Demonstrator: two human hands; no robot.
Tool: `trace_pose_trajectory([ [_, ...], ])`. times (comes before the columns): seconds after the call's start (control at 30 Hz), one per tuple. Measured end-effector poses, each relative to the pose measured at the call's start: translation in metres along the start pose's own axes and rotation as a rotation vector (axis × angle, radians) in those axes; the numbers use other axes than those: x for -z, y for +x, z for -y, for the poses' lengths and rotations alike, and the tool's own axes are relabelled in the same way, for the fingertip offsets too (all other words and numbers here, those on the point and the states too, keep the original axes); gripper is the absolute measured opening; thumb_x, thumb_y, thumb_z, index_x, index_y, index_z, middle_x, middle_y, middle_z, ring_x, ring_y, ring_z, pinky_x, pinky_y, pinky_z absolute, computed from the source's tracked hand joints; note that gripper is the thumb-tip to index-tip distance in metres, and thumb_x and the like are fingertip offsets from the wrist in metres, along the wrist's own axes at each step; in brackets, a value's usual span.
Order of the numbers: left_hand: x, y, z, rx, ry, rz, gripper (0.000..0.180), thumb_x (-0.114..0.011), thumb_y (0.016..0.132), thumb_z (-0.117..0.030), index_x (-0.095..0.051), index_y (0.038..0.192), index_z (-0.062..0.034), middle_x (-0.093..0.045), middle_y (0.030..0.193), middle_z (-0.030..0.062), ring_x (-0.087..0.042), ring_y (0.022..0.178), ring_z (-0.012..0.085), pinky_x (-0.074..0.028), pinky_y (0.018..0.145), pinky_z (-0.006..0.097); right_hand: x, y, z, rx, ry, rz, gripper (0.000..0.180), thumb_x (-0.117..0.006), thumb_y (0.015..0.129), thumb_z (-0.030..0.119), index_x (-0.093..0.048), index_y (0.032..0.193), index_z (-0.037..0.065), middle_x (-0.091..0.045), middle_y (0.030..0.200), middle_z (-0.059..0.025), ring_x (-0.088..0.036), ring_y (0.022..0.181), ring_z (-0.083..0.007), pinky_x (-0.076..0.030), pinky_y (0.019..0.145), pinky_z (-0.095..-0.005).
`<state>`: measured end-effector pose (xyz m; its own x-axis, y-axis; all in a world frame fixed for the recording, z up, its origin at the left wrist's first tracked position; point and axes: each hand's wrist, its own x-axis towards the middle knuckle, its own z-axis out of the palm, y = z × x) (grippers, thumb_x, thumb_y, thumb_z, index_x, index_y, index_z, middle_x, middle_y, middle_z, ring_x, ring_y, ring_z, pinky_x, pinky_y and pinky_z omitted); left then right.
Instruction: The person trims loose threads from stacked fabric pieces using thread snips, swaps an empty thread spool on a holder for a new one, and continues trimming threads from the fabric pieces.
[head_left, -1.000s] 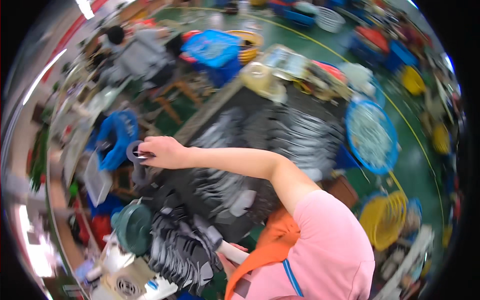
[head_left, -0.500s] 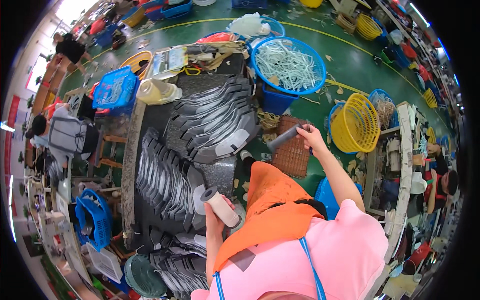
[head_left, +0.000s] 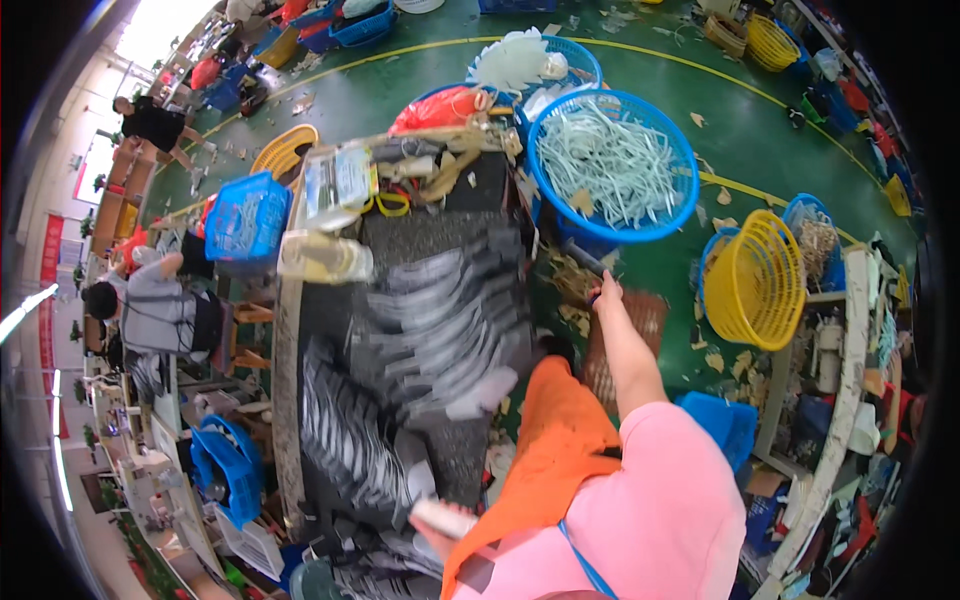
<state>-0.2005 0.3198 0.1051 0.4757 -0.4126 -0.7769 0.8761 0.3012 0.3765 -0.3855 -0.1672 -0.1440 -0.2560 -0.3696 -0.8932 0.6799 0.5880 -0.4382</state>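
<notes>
My left hand (head_left: 432, 538), blurred, is closed round a cream spool (head_left: 450, 520) low over the near end of the workbench. My right arm reaches out over the floor beside the bench. In my right hand (head_left: 606, 291) is a dark grey, tube-like piece (head_left: 583, 257), its far end close to the blue basket of strips. Overlapping grey-and-black cut pieces (head_left: 440, 320) lie in a row across the bench. A second row of these pieces (head_left: 345, 425) lies nearer, on the left. Part of the left hand's grip is smeared by motion.
A round blue basket (head_left: 690, 180) holds pale strips. Yellow-handled scissors (head_left: 392, 205) and a pale plastic container (head_left: 325, 257) lie at the bench's far end. A yellow basket (head_left: 757, 280) stands at right, past a reddish-brown woven mat (head_left: 650, 325). People work at left.
My right hand has moved away from me, carrying the dark piece toward the basket of strips. My left hand and the spool sit lower in the picture. The whole view has shifted.
</notes>
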Motion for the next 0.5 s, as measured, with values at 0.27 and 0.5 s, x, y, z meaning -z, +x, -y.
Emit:
trace_pose_trajectory([
  [0.27,-0.055,0.054,0.012,-0.085,0.210,-0.427,0.067,-0.035,0.082,-0.070,-0.053,0.095,-0.0067,-0.058,0.076,0.0109,-0.056,0.070,0.0268,-0.048,0.069,0.041,-0.108,0.083,-0.018,-0.055,0.147,-0.254,0.024,-0.055,0.089,0.030,-0.054,0.096,0.007,-0.058,0.073,-0.0101,-0.044,0.041,-0.0184,-0.035,0.036,-0.0342],
  [0.5,-0.095,0.074,0.008,-0.053,0.318,-0.524,0.067,-0.035,0.082,-0.070,-0.053,0.095,-0.0067,-0.058,0.076,0.0111,-0.057,0.070,0.0270,-0.048,0.069,0.041,-0.152,0.091,-0.022,0.228,-0.016,-0.690,0.038,-0.057,0.086,0.027,-0.058,0.105,-0.005,-0.062,0.103,-0.0207,-0.059,0.092,-0.0310,-0.045,0.078,-0.0400],
])
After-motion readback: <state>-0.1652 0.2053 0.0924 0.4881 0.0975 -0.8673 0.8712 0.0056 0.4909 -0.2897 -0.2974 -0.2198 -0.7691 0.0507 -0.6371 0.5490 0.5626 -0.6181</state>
